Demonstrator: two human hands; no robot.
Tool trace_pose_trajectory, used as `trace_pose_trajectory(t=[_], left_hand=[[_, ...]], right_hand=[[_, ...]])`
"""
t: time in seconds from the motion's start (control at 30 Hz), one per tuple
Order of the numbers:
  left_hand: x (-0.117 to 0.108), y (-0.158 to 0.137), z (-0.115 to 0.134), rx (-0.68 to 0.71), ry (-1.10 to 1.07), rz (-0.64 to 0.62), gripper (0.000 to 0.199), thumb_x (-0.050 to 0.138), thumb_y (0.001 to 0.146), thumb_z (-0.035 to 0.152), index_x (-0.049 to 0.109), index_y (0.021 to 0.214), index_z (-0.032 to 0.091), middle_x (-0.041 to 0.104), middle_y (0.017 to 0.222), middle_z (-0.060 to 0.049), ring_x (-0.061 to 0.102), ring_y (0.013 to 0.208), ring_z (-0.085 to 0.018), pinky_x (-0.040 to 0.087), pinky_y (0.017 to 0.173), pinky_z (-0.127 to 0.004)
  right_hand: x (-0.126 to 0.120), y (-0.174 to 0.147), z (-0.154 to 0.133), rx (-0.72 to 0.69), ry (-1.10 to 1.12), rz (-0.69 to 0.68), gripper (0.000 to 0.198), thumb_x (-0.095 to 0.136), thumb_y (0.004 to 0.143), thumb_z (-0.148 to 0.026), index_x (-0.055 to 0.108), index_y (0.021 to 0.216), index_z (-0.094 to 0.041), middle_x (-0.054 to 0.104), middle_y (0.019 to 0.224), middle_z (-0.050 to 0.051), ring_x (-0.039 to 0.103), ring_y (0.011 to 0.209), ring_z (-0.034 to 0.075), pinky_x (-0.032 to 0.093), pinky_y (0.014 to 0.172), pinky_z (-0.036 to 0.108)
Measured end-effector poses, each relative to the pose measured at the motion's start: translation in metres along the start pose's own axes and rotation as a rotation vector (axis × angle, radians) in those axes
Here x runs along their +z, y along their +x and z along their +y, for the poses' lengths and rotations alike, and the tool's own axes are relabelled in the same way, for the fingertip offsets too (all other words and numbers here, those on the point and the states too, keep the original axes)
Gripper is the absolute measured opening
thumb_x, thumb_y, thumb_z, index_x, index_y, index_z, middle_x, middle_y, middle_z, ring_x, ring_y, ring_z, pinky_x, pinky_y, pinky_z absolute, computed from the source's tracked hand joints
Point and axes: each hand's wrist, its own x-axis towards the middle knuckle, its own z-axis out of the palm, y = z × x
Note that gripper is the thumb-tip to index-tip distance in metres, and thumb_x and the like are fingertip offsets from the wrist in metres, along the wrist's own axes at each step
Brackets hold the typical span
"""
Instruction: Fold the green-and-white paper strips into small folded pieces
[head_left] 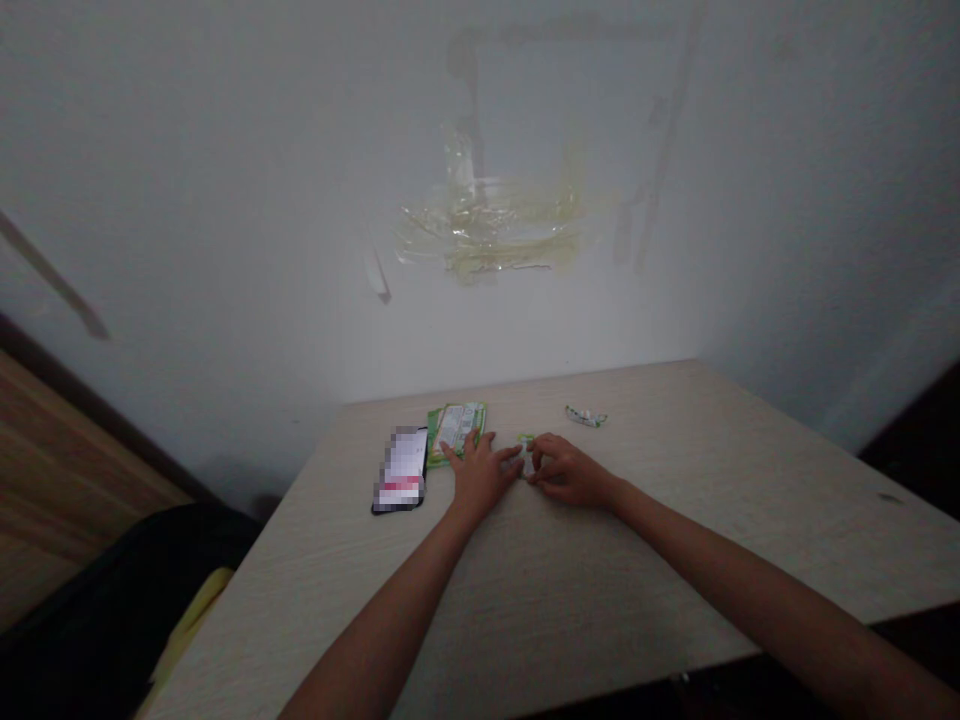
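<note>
Green and white, one small piece (527, 463) sits low over the counter (495, 610), right between our two hands, and that's where all the action is! On its three o'clock side, our right hand (564, 474) is curled well in, thumb and fingertips brought together on the edge in what looks like a pinch, a sensible hold for something so little. At nine o'clock, our left hand (482, 478) is opened wide, three fingers fanned over the green packet (459, 428), probably for balance, while thumb and forefinger come in at the piece; whether they grip it or merely steady it, we cannot tell. Both wrists hang low, close to the surface, which should keep such fine fingerwork steady. Out past the left hand, at nine o'clock from the piece, lies the phone (403, 470), screen up and lit, just beside the packet, apparently set there to be glanced at without taking up a hand. Over at two o'clock, a crumpled wrapper (586, 416) lies apart from everything, seemingly out of the fingers' way. And up at twelve, shiny tape (491, 225) clings to the wall (285, 200), beyond our reach of play.
</note>
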Motion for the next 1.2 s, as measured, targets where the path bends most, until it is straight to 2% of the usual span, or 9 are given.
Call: trace_pose_trajectory(t=[0.23,0.37,0.47,0.7,1.0,1.2], left_hand=[[-0.005,0.000,0.002,-0.012,0.012,-0.040,0.036,0.055,0.085,0.057,0.062,0.120,0.049,0.051,0.142,-0.002,0.029,0.139,-0.035,0.000,0.106,-0.077],[-0.001,0.001,0.000,-0.018,0.036,-0.019,0.047,0.053,0.085,0.059,0.059,0.128,0.040,0.052,0.141,-0.006,0.031,0.138,-0.034,0.001,0.107,-0.076],[0.002,0.002,-0.002,-0.003,0.037,0.002,0.046,0.053,0.085,0.060,0.062,0.123,0.035,0.052,0.141,-0.007,0.032,0.138,-0.033,0.001,0.107,-0.077],[0.001,0.005,-0.002,0.047,0.007,0.022,0.036,0.056,0.085,0.054,0.068,0.109,0.029,0.053,0.139,-0.007,0.033,0.137,-0.034,0.004,0.109,-0.075],[0.002,0.009,-0.001,0.017,-0.093,0.017,0.030,0.061,0.084,0.046,0.068,0.105,0.026,0.054,0.139,-0.006,0.034,0.137,-0.032,0.008,0.109,-0.075],[-0.001,0.007,0.001,0.033,-0.167,0.013,0.030,0.063,0.084,0.037,0.062,0.112,0.027,0.054,0.140,-0.005,0.033,0.139,-0.030,0.006,0.111,-0.073]], right_hand=[[0.006,-0.002,0.010,0.065,0.029,0.068,0.013,0.067,0.083,-0.018,0.075,0.091,-0.026,0.063,0.101,0.007,0.056,0.103,0.021,0.046,0.093,0.040],[0.016,-0.005,0.029,0.248,-0.070,0.193,0.020,0.062,0.087,-0.016,0.074,0.101,-0.024,0.063,0.102,0.009,0.057,0.099,0.021,0.048,0.090,0.040],[0.023,-0.008,0.038,0.314,-0.190,0.181,0.030,0.067,0.083,-0.022,0.071,0.113,-0.020,0.060,0.111,0.013,0.054,0.106,0.025,0.046,0.094,0.044],[0.026,-0.010,0.039,0.323,-0.241,0.152,0.031,0.066,0.085,-0.029,0.070,0.114,-0.020,0.059,0.113,0.015,0.053,0.108,0.026,0.046,0.093,0.045],[0.029,-0.011,0.046,0.329,-0.229,0.151,0.033,0.067,0.085,-0.030,0.069,0.116,-0.019,0.058,0.113,0.014,0.053,0.108,0.026,0.046,0.094,0.044],[0.034,-0.014,0.062,0.410,-0.150,0.264,0.042,0.067,0.085,-0.033,0.064,0.124,-0.020,0.060,0.113,0.013,0.054,0.108,0.026,0.044,0.098,0.046]])
